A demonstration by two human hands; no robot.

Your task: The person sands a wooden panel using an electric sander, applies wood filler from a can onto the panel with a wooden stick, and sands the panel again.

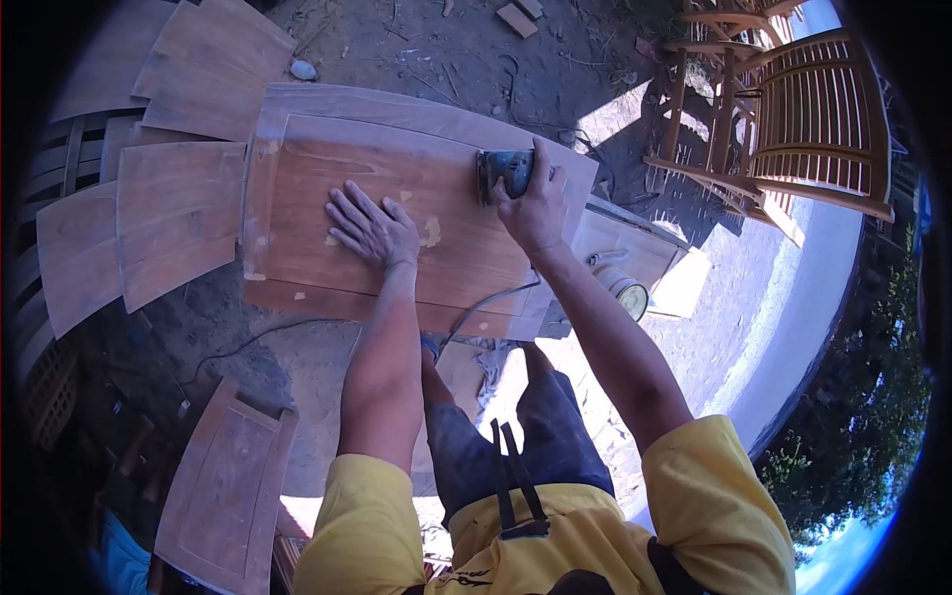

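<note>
A reddish-brown wooden panel (347,268) with a raised middle and pale filler patches lies in front of me. My left hand (377,228) rests flat on it, left of the middle, fingers spread. Near the panel's right end, my right hand (535,203) is wrapped around a dark teal electric sander (508,176). The sander stands on the panel's surface; its underside is hidden from view. A grey cord (496,295) runs across the panel's near edge toward my legs. Whitish dust covers the panel's far and right borders.
Several thin wooden boards (183,213) lie fanned out at the left. Another framed panel (223,486) is at the lower left. Slatted wooden chairs (818,109) stand at the upper right, and a round can (627,293) sits right of the panel. A person in blue (129,550) is at the lower left.
</note>
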